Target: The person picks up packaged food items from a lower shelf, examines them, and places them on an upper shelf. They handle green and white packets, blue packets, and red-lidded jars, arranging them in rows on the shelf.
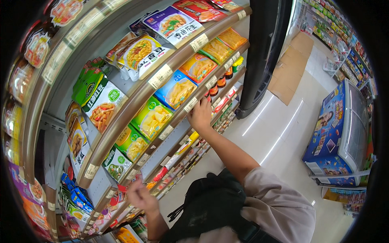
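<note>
My right hand [200,114] reaches to the shelf below the price rail, its fingertips beside the red-topped glass jars [213,90]. Those fingertips are partly hidden, so a grip on a jar cannot be made out. Blurred by motion, my left hand [141,196] hovers before the lower shelf ends with loosely curled fingers and nothing seen in it. Above my right hand lie flat food pouches: a blue one [176,89], an orange one [199,67] and a green one [153,117]. A white and green pouch [118,164] lies nearest my left hand.
Curved price rails [160,76] edge the shelves, with larger food pouches [142,54] on the upper tier. A black cabinet frame [258,57] stands at the shelf's end. Flattened cardboard [290,70] covers part of the tiled floor. A blue chest freezer [331,130] stands at right.
</note>
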Action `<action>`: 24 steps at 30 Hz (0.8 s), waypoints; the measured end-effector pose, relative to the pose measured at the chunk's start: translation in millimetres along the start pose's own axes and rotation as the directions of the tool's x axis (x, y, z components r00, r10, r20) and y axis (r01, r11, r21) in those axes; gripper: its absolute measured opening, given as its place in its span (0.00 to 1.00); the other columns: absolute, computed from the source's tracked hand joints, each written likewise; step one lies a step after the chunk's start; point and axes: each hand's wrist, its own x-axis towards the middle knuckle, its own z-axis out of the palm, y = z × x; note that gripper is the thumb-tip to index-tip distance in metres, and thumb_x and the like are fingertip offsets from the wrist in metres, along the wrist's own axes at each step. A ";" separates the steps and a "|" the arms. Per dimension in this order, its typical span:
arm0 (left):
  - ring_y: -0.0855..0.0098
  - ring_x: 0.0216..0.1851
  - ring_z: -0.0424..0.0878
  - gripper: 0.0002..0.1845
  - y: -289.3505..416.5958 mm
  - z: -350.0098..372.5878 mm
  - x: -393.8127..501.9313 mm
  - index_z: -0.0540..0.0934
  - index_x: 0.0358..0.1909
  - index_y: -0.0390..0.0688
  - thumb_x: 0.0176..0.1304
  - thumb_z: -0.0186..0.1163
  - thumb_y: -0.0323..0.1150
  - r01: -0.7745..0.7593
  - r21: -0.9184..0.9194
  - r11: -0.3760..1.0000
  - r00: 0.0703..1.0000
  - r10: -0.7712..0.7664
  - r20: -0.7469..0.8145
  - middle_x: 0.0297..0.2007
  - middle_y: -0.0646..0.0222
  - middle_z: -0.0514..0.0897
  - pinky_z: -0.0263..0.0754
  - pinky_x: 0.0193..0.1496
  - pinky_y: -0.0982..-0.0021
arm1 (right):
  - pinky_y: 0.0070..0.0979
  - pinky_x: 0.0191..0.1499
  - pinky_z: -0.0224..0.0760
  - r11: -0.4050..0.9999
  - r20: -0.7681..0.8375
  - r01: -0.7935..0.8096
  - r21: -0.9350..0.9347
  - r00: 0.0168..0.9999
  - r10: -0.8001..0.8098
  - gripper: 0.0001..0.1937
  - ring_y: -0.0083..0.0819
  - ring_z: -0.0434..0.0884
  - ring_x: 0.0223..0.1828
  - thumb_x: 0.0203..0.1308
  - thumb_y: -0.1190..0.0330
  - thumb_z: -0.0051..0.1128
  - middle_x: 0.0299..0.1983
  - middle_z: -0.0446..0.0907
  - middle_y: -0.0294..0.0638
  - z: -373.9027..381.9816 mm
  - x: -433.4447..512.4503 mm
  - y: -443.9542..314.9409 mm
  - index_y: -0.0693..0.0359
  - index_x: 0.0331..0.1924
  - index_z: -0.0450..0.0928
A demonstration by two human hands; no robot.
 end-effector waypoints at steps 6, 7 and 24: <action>0.73 0.28 0.81 0.11 6.2 69.0 -10.6 0.84 0.48 0.39 0.66 0.62 0.26 0.183 0.073 0.980 0.650 -0.176 0.739 0.32 0.63 0.85 0.75 0.34 0.74 | 0.46 0.62 0.66 0.951 0.048 0.009 0.308 0.999 -0.025 0.36 0.55 0.71 0.59 0.44 0.67 0.71 0.58 0.71 0.56 -2.6 -18.1 21.2 0.67 0.60 0.67; 0.72 0.29 0.82 0.11 -3.8 74.3 -15.9 0.84 0.49 0.40 0.66 0.62 0.25 0.235 0.105 0.966 0.588 -0.227 0.776 0.32 0.63 0.85 0.76 0.35 0.73 | 0.47 0.63 0.66 0.924 0.045 0.003 0.383 0.999 -0.022 0.36 0.56 0.70 0.60 0.45 0.68 0.71 0.57 0.71 0.56 -4.4 -22.4 24.6 0.66 0.60 0.66; 0.48 0.62 0.75 0.38 31.9 134.0 -17.9 0.66 0.68 0.32 0.60 0.71 0.37 -0.101 -0.364 0.926 0.883 0.252 0.396 0.63 0.46 0.73 0.71 0.64 0.51 | 0.39 0.56 0.67 0.708 -0.232 0.339 0.619 0.941 -0.248 0.45 0.45 0.73 0.52 0.35 0.64 0.82 0.51 0.69 0.47 -218.1 -72.0 -58.3 0.61 0.63 0.68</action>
